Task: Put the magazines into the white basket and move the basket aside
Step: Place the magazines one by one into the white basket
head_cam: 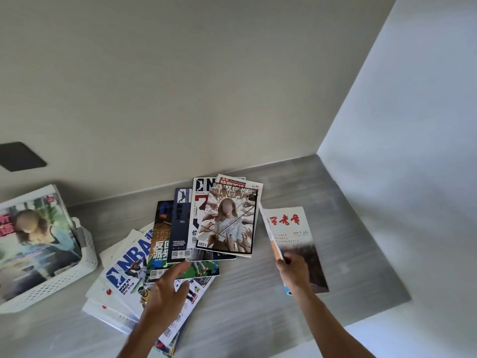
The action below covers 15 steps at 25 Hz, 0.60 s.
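At the far left of the frame, the white basket (64,275) sits on the grey table (258,293). A magazine with a person on its cover (36,241) leans inside it and sticks up above the rim. On the wall at the upper left is a dark plate (22,156).

In the middle, a pile of magazines (185,244) lies fanned out on the table. A blue and white NBA one (129,264) is at the lower left of the pile.

The left hand (167,288) is low in the middle. Its fingers are straight and spread, and the fingertips touch the pile.

To the right, the right hand (294,267) pinches the lower edge of a thin magazine (269,233), lifted and tilted up on its side. Just beside it lies a white magazine with red letters (296,236), flat on the table.
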Motion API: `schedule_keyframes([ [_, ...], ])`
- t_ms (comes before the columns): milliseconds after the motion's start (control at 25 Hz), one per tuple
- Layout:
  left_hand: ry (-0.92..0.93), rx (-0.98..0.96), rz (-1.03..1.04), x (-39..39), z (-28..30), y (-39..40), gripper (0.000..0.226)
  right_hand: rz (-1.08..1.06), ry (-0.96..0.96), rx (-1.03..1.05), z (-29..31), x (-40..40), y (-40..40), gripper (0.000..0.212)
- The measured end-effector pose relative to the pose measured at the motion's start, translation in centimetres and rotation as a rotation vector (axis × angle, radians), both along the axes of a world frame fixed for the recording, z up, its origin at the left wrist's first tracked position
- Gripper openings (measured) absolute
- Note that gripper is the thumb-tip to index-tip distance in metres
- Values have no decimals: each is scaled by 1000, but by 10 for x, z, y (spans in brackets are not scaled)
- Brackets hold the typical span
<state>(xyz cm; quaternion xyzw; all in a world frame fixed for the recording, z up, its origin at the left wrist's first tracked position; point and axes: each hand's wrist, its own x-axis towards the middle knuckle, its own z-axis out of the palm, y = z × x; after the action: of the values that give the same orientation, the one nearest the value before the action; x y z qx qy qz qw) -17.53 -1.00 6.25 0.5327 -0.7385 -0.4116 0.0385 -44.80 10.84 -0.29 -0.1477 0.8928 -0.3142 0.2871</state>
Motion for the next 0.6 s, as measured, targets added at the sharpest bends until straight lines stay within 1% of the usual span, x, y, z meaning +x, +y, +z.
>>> schedule_keyframes([
  [40, 20, 13, 15, -3, -1, 2, 39, 18, -17, -55, 5, 6, -5, 35],
  [80, 51, 55, 58, -7, 2, 2, 33, 4, -13, -137, 14, 17, -11, 40],
  [120, 115, 143, 148, -13, 6, 3, 27, 4, 4, -214, 23, 31, -14, 40],
  [200, 308, 357, 368, -25, 27, 1, 18, 75, 59, -367, 41, 69, -22, 35],
  [240, 396, 411, 429, -30, 39, -2, 21, 138, 69, -441, 49, 92, -26, 32],
  [280, 451, 422, 440, -31, 50, -8, 27, 226, 90, -502, 58, 116, -29, 27],
  [360, 490, 413, 387, -27, 67, -19, 43, 392, 143, -616, 76, 159, -35, 20],
  [400, 463, 398, 363, -24, 72, -24, 49, 434, 172, -649, 83, 175, -38, 21],
  [440, 415, 355, 381, -18, 73, -27, 53, 457, 190, -655, 88, 189, -40, 23],
  [480, 380, 285, 441, -6, 72, -30, 49, 486, 194, -638, 91, 204, -43, 25],
  [520, 367, 210, 514, 9, 70, -32, 41, 526, 191, -607, 93, 218, -46, 27],
  [560, 378, 166, 589, 26, 67, -34, 31, 586, 188, -583, 92, 233, -48, 31],
  [600, 401, 151, 645, 44, 65, -35, 26, 668, 178, -584, 90, 247, -51, 32],
])
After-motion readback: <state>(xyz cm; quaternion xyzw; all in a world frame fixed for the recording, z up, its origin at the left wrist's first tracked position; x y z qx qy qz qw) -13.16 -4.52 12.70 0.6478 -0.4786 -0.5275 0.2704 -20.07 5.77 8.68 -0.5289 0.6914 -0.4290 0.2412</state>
